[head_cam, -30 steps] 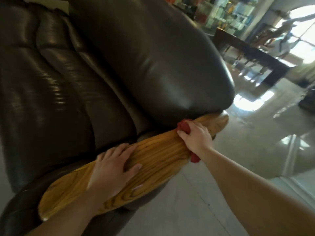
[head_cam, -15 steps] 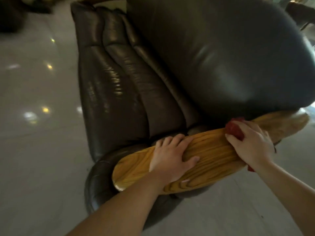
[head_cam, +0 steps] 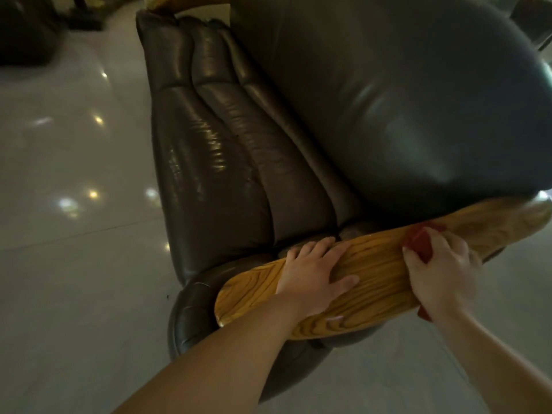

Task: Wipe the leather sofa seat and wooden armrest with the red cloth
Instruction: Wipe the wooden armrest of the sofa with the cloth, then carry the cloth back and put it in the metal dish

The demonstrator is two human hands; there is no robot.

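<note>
A dark brown leather sofa fills the view, its ribbed seat point(head_cam: 227, 174) at centre and its big back cushion point(head_cam: 388, 100) to the right. Along its near side runs the yellow wooden armrest point(head_cam: 379, 264). My left hand point(head_cam: 313, 276) lies flat on the armrest, fingers spread, holding nothing. My right hand point(head_cam: 442, 270) presses the red cloth point(head_cam: 421, 240) onto the armrest further right. Most of the cloth is hidden under that hand; a red corner shows below the armrest.
Glossy pale floor tiles point(head_cam: 74, 204) surround the sofa on the left and in front. A dark piece of furniture point(head_cam: 24, 31) stands at the far upper left. Another wooden armrest point(head_cam: 185, 3) shows at the sofa's far side.
The view has swung left and tilted down, showing more of the seat and floor. My right hand with the cloth has slid a little along the armrest toward my left hand, which stays put.
</note>
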